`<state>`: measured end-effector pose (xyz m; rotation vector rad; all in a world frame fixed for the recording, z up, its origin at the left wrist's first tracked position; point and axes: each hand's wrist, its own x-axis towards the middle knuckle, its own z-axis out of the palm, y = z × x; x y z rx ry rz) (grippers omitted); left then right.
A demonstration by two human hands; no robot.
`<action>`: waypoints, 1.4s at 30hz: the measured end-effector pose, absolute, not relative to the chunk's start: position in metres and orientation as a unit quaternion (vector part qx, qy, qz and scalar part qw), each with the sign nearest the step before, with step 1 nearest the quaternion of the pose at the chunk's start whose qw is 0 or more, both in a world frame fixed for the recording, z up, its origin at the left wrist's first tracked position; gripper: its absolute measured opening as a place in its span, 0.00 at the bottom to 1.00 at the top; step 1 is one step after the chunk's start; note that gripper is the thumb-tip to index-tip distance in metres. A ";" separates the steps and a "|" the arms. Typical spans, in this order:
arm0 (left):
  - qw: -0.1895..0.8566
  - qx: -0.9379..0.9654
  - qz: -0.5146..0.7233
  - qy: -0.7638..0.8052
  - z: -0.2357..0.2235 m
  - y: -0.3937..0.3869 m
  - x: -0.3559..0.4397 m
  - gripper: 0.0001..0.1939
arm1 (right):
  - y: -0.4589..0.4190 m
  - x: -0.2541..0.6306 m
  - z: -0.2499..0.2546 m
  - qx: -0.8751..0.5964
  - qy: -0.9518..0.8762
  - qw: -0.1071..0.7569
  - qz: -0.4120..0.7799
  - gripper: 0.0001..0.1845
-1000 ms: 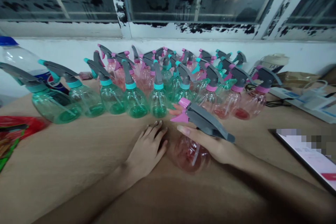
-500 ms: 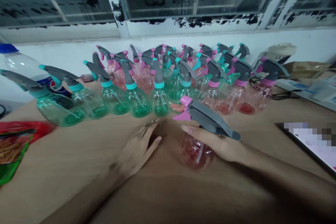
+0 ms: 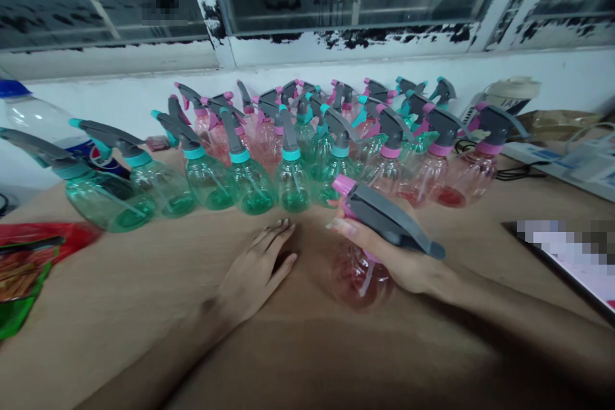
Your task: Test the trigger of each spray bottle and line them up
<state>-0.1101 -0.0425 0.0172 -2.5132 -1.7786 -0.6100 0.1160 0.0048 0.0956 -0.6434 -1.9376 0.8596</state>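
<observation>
A pink spray bottle (image 3: 358,275) with a grey trigger head stands on the brown table (image 3: 120,307) near the middle. My right hand (image 3: 398,256) is wrapped round its neck and trigger, thumb across the pink nozzle. Left of the bottle, my left hand (image 3: 254,269) lies flat on the table with its fingers stretched out, a short gap from the bottle. Behind both hands stand rows of green spray bottles (image 3: 250,186) and pink spray bottles (image 3: 432,173) against the white wall.
A clear bottle with a blue cap (image 3: 33,115) stands at the far left. A red and green packet (image 3: 24,262) lies at the left edge. A dark tablet (image 3: 567,256) lies at the right, with a white power strip (image 3: 567,173) and cables behind it.
My right hand has closed tighter over the pink bottle's trigger head, thumb now across the nozzle. The left hand has stayed flat in about the same spot.
</observation>
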 end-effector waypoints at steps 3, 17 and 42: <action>0.005 -0.804 -0.190 -0.563 0.017 -0.043 -0.111 0.19 | 0.004 0.116 0.095 -0.253 -0.778 0.450 0.357 0.05; -0.002 -0.809 -0.189 -0.556 0.017 -0.043 -0.111 0.18 | 0.001 0.116 0.093 -0.275 -0.781 0.452 0.332 0.04; -0.002 -0.810 -0.179 -0.558 0.017 -0.043 -0.112 0.18 | 0.005 0.117 0.096 -0.245 -0.791 0.432 0.358 0.04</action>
